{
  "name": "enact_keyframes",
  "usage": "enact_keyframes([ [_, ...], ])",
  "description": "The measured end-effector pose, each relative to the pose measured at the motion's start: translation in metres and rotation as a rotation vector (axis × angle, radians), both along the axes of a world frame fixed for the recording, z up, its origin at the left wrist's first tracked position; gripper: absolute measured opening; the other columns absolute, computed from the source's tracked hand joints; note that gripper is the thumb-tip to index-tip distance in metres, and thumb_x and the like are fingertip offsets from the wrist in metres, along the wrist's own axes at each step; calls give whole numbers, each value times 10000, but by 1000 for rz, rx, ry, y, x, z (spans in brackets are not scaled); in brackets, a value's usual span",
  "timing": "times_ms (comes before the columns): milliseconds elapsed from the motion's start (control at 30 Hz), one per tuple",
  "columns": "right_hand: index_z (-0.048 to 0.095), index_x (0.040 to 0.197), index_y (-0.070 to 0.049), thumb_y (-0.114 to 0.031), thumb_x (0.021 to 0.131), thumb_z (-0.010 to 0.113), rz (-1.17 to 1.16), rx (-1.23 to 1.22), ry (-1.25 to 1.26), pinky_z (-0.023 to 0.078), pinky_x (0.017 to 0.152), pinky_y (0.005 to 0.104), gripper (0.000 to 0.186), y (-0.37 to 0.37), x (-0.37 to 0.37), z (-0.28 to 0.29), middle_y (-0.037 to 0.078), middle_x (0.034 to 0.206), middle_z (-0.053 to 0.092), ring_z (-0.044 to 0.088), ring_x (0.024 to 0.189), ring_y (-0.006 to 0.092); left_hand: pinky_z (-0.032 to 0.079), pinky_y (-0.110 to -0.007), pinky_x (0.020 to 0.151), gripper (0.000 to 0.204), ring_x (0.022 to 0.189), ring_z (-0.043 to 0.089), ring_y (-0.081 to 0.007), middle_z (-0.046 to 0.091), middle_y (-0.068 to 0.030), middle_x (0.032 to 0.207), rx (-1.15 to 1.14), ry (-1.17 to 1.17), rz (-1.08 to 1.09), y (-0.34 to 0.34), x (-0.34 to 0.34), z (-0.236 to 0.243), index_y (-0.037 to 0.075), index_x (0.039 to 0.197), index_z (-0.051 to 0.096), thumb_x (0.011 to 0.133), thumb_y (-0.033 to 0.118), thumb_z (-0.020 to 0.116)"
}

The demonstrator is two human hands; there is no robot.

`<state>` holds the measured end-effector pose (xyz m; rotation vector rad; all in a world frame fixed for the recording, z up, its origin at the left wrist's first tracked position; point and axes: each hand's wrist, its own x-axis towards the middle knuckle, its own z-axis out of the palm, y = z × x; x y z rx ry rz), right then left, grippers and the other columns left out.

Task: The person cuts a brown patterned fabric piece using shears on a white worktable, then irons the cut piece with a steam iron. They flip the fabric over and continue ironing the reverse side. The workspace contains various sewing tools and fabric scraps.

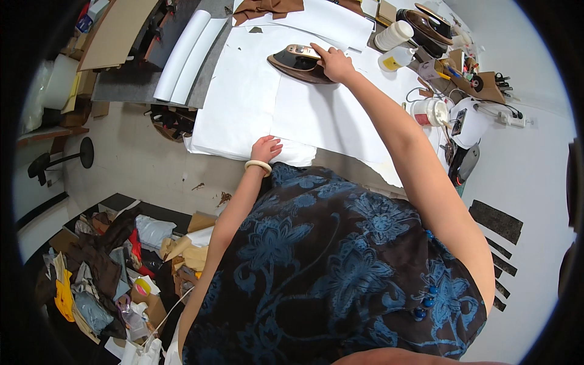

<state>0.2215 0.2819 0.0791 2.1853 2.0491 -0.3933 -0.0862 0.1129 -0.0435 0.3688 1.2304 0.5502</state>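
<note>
My left hand (266, 148) presses flat, fingers spread, on white paper (243, 103) at the table edge; my right hand (333, 62) seems to grip the iron (298, 62).

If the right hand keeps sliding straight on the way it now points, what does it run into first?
The right hand grips the iron, pointing away across the white sheet. Straight on lies more bare sheet, then probably the brown fabric piece at the far edge, though depth is unclear.

the right arm stretches from the lower right up to the upper centre of the frame, its hand (333, 61) curled closed, palm down. the left hand (265, 148) lies flat at centre, fingers loosely bent, forearm rising from the lower edge.
</note>
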Motion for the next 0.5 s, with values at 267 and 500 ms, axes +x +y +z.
enact_keyframes([
  [267, 260, 1610, -466, -322, 1026, 592, 98, 29, -41, 517, 902, 516, 687, -67, -40, -16, 138, 1237, 609, 605, 1127, 323, 575, -437, 1008, 472, 1167, 669, -347, 605, -253, 1341, 8, -72, 34, 0, -9, -13, -88, 1424, 443, 982, 30, 561],
  [500, 328, 1602, -423, -302, 1020, 584, 121, 35, -4, 490, 904, 547, 647, -117, -64, -24, 148, 1226, 607, 594, 1122, 316, 559, -418, 1000, 495, 1145, 668, -332, 615, -243, 1323, 12, -54, 27, -7, -19, -22, -71, 1405, 484, 924, 0, 574],
])
